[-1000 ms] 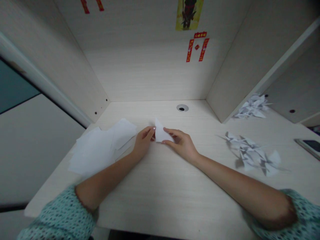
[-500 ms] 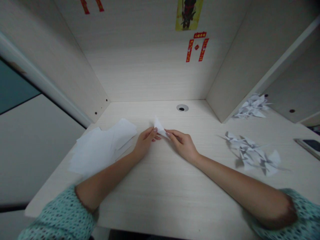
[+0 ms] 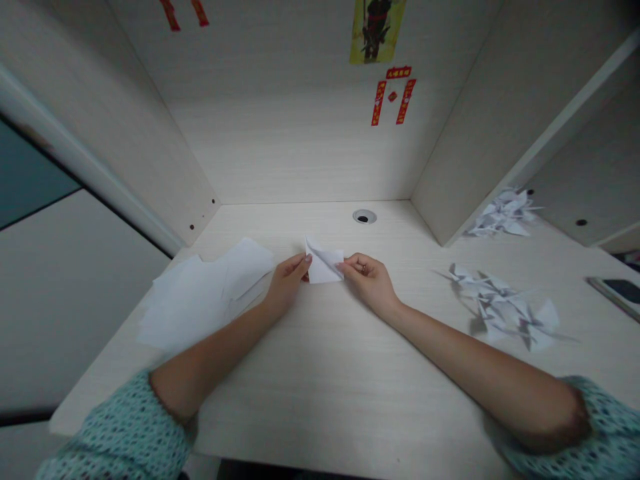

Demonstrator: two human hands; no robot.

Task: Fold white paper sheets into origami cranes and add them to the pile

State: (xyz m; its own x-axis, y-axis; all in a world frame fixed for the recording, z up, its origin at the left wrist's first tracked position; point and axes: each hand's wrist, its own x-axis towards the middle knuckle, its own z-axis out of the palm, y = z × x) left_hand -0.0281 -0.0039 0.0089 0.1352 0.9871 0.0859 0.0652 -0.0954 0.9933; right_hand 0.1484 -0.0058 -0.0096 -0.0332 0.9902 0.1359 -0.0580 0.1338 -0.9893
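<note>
Clamping one folded paper (image 3: pixel 324 266) are two grips, left hand (image 3: pixel 287 285) and right hand (image 3: pixel 370 283).

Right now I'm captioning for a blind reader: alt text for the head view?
The left hand and right hand pinch a small folded paper between them over a pale desk. Loose sheets lie to the left; paper figures and a phone lie to the right.
</note>
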